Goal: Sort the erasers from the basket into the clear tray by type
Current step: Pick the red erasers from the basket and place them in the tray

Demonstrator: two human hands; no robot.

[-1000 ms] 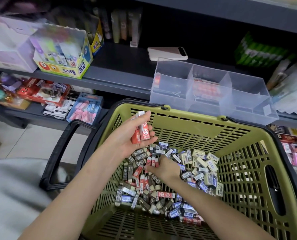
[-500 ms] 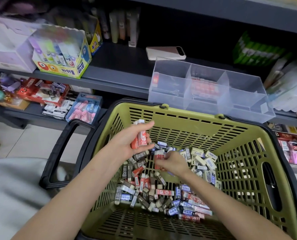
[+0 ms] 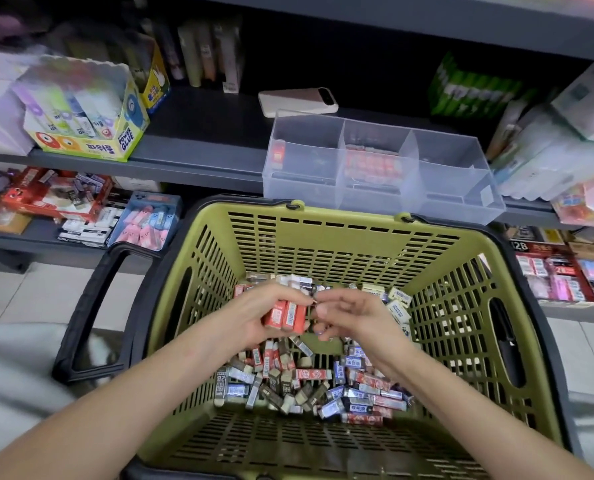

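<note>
Left hand [image 3: 250, 322] fingers grip a bundle of red erasers [image 3: 286, 317]. Right hand [image 3: 356, 318] fingers curl just beside it; whether they pinch anything cannot be told. Mixed erasers [image 3: 309, 379] lie in the basket [image 3: 340, 223] below the fingers, and the clear tray [image 3: 455, 192] sits beyond them.

Looks like a stationery shop. Tiered grey metal shelving [image 3: 202, 157], crowded with goods kept in open retail display boxes. A yellow carton of glue sticks [image 3: 115, 147] printed POWER GLUE near the left end of the upper shelf, green cartons [image 3: 475, 91] toward its back right. On the lower shelf, a blue box of pink and blue packets [image 3: 146, 223] at the front edge and red boxes marked 2B [image 3: 552, 275] at the right end. Many identical items per box, faced outward as for sale. In front, a green shopping basket [image 3: 323, 237] with a black handle [image 3: 91, 306], heaped with wrapped erasers [image 3: 306, 379], and pale floor tiles [image 3: 28, 292] beside it.
</note>
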